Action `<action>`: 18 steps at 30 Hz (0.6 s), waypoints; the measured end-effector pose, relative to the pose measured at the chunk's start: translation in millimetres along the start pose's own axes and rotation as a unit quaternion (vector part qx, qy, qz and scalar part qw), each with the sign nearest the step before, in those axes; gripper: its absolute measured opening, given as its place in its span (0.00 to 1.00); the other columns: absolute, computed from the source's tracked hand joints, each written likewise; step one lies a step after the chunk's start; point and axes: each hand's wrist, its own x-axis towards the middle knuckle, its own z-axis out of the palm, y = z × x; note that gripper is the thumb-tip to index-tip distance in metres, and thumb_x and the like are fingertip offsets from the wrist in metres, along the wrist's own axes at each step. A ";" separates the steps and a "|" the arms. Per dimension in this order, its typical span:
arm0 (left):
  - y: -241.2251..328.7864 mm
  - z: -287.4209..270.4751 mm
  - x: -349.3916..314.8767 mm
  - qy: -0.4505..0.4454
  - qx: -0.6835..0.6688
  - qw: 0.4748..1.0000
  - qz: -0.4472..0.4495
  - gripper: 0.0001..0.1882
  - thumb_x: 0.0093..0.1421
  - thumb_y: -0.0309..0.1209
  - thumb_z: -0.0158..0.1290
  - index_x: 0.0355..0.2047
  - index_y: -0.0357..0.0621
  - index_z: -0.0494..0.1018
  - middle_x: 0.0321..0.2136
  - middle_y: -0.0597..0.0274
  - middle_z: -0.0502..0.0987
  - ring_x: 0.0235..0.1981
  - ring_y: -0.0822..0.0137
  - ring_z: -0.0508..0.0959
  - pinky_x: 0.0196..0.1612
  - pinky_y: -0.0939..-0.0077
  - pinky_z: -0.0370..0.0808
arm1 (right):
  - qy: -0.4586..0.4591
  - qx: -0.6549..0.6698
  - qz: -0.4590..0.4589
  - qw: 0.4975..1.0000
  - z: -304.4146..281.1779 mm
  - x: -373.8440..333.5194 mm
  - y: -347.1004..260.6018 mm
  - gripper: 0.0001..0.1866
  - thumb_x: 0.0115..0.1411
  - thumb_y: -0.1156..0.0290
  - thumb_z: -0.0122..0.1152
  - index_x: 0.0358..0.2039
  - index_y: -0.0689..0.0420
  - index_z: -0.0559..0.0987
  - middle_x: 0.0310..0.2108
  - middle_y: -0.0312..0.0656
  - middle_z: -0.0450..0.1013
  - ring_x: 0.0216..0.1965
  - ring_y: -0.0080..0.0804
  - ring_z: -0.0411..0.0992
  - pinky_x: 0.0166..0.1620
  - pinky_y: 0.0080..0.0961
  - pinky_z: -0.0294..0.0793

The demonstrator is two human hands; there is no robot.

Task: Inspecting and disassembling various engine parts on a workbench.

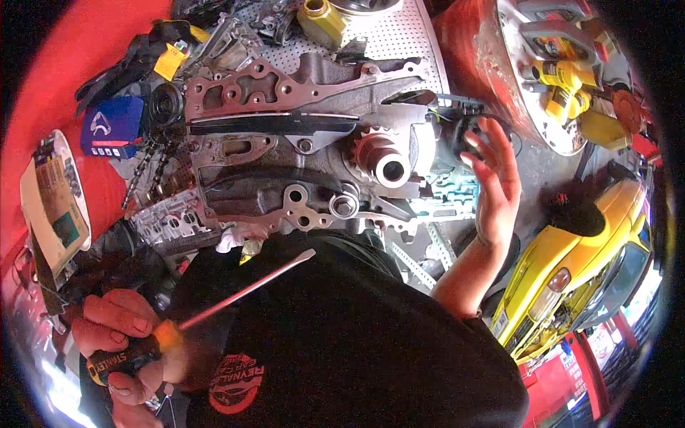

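At the lower left my left hand point(121, 335) is closed around the black and yellow handle of a flat-blade screwdriver point(242, 289). Its long shaft points up and right, across my dark shirt. On the right, my raised right hand point(492, 175) has its fingers apart and slightly curled, with nothing seen in them. It is beside the right end of a grey metal engine block point(250, 167). A toothed sprocket point(377, 153) sits on a hollow shaft at the block's end face. A dark chain guide point(285, 124) lies across that face, and a bolt point(344, 206) shows lower down.
A blue box point(112, 125), a black pulley point(166, 103) and a loose chain point(146, 167) lie left of the block. Behind it stands a yellow bottle point(321, 23). A drum point(492, 64) carries yellow containers point(566, 89) at the right. Farther right is a yellow car point(578, 257).
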 end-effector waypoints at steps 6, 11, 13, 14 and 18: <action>7.2 3.4 -5.4 -0.018 0.075 0.995 -0.060 0.27 0.56 0.53 0.64 0.31 0.46 0.64 0.25 0.56 0.68 0.25 0.62 0.68 0.26 0.68 0.63 | 0.061 -0.057 -0.002 0.996 31.2 -27.2 2.6 0.27 0.67 0.72 0.59 0.66 0.65 0.69 0.66 0.50 0.68 0.66 0.40 0.66 0.63 0.37 0.67; 6.3 0.8 -16.8 -0.010 0.066 0.996 -0.053 0.28 0.55 0.54 0.64 0.31 0.45 0.64 0.25 0.55 0.69 0.25 0.62 0.68 0.28 0.70 0.63 | 0.078 -0.018 -0.010 0.997 43.8 -32.1 -2.9 0.23 0.65 0.76 0.63 0.61 0.60 0.74 0.62 0.42 0.71 0.59 0.28 0.69 0.59 0.27 0.69; 4.9 -0.2 -21.9 -0.005 0.072 0.996 -0.045 0.28 0.57 0.54 0.63 0.31 0.44 0.64 0.26 0.55 0.68 0.25 0.63 0.68 0.28 0.70 0.64 | 0.115 0.013 -0.092 0.989 47.2 -33.2 -2.5 0.16 0.63 0.80 0.61 0.52 0.61 0.79 0.57 0.43 0.74 0.55 0.27 0.71 0.58 0.27 0.70; 2.1 -0.7 -23.5 0.000 0.074 0.997 -0.032 0.27 0.58 0.54 0.62 0.31 0.44 0.64 0.26 0.54 0.68 0.25 0.63 0.68 0.28 0.70 0.64 | 0.143 0.014 -0.118 0.983 50.3 -36.7 -2.4 0.08 0.61 0.81 0.60 0.41 0.61 0.79 0.49 0.44 0.76 0.48 0.27 0.72 0.54 0.27 0.71; -13.9 -0.6 -26.6 -0.012 0.031 0.999 -0.017 0.25 0.61 0.53 0.57 0.33 0.44 0.64 0.28 0.53 0.69 0.27 0.62 0.69 0.29 0.70 0.65 | 0.117 0.028 -0.173 0.978 66.0 -51.3 6.1 0.06 0.59 0.77 0.62 0.36 0.62 0.76 0.41 0.45 0.74 0.41 0.27 0.69 0.47 0.26 0.68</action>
